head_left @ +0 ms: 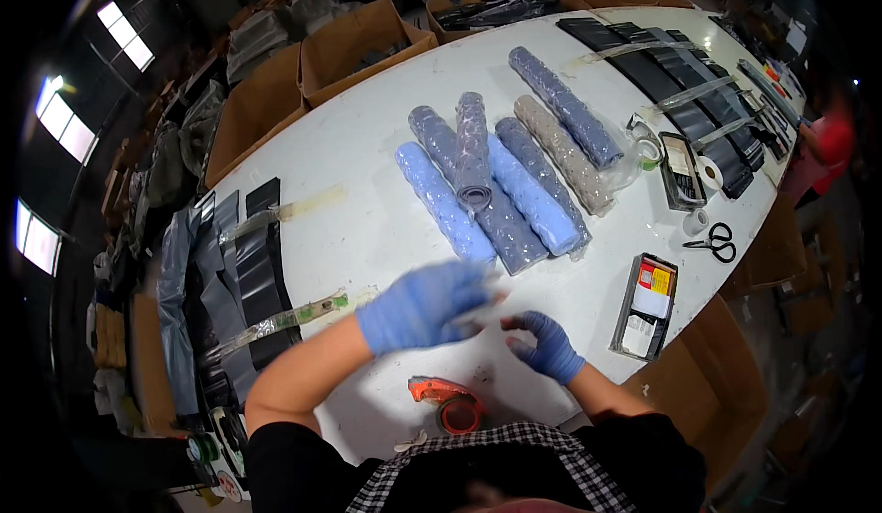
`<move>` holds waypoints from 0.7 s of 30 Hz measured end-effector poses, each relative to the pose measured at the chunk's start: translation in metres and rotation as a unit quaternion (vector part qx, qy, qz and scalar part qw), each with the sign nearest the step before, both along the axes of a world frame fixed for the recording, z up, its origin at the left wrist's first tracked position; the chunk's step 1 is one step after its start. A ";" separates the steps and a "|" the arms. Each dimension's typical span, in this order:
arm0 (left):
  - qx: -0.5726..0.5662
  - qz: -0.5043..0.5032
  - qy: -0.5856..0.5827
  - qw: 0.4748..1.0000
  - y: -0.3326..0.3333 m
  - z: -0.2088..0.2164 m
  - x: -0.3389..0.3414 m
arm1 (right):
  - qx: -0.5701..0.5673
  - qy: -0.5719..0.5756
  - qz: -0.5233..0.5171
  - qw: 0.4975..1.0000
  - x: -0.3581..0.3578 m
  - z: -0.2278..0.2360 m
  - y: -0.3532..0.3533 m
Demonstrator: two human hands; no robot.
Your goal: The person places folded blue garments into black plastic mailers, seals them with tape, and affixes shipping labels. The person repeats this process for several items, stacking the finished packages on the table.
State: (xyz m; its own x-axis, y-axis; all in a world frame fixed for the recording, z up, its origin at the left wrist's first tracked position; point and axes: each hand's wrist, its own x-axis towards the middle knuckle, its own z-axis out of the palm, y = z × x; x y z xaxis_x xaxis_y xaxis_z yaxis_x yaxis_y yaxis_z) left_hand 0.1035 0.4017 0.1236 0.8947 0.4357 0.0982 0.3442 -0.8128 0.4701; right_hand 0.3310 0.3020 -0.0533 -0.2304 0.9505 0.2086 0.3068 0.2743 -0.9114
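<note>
My left hand (427,306), in a blue fingerless glove, is over the table in front of the plastic-wrapped rolls. It is smeared by motion and I cannot make out its grip. My right hand (548,346), gloved alike, is just to its right, fingers loosely bent and thumb apart, with nothing visible in it. Ahead lie a light-blue roll (446,202), another light-blue roll (533,196), a beige roll (565,155) and several grey-blue rolls. One grey-blue roll (472,150) rests on top of the others. Nearer my body sits an orange tape dispenser (446,394).
Black-handled scissors (717,242), a small tape roll (695,222) and a tray of labels (646,306) stand on the right. Flat plastic bags (262,274) are taped at the left edge. Open cardboard boxes (358,49) line the far side. A person in red (827,141) is at the far right.
</note>
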 end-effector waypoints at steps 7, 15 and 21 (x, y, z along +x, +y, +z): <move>-0.041 0.368 -0.076 0.926 -0.154 -0.100 -0.149 | 0.080 -0.205 0.139 0.965 -0.061 -0.006 -0.065; -0.127 0.567 -0.136 0.803 -0.321 -0.183 -0.214 | -0.093 -0.255 0.041 0.961 -0.109 -0.014 -0.078; -0.066 0.555 -0.126 0.820 -0.372 -0.200 -0.219 | -0.042 -0.324 -0.044 0.944 -0.081 -0.046 -0.093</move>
State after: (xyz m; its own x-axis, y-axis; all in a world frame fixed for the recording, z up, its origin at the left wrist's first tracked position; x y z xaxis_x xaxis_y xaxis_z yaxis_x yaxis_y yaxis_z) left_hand -0.1159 0.0300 -0.0762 -0.1017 0.9893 0.1047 0.7154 -0.0004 0.6987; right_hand 0.2499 0.2087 -0.0993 -0.2024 0.9790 -0.0259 0.8252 0.1562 -0.5427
